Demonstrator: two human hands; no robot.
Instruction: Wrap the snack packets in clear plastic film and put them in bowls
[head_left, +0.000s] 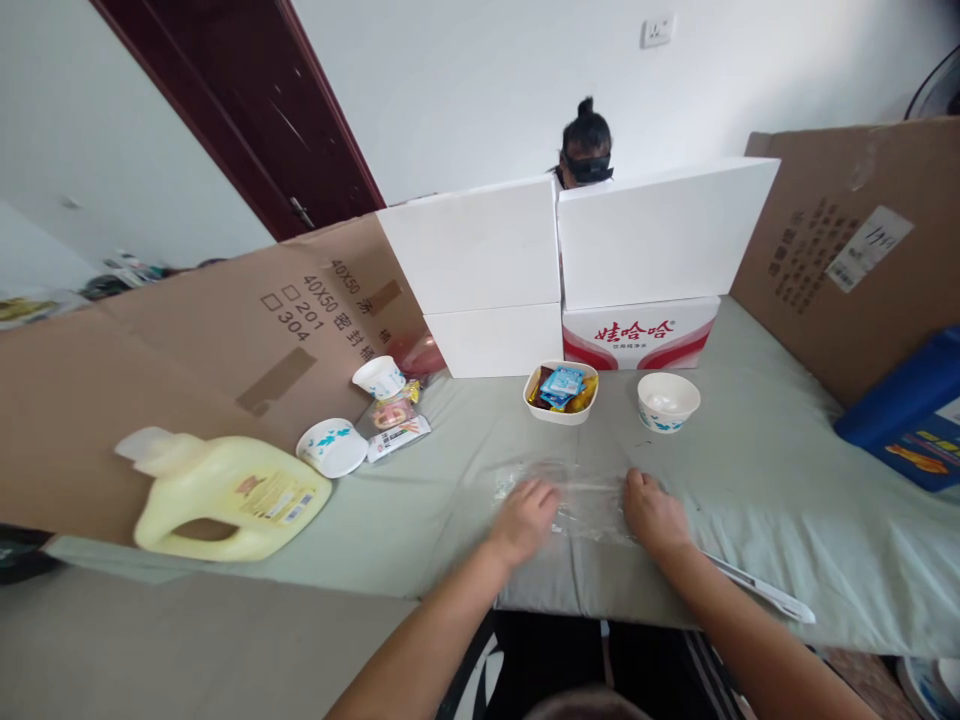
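My left hand [525,520] and my right hand [654,512] both rest on a clear plastic bag [585,495] that lies flat on the grey-green cloth. The left hand is blurred by motion, its fingers curled on the bag's left part. The fingers of the right hand are bent down onto the bag's right edge. Just beyond the bag stand a white bowl of small snack packets [561,392] and a white paper bowl with blue print [667,400] that has nothing in it.
A yellow detergent jug [229,497] lies on its side at the left. Two paper bowls [331,447] and some packets [397,425] sit near it. White boxes [570,260] and cardboard walls [847,250] ring the table. Behind them sits another person [586,150]. A blue box [911,410] is at the right.
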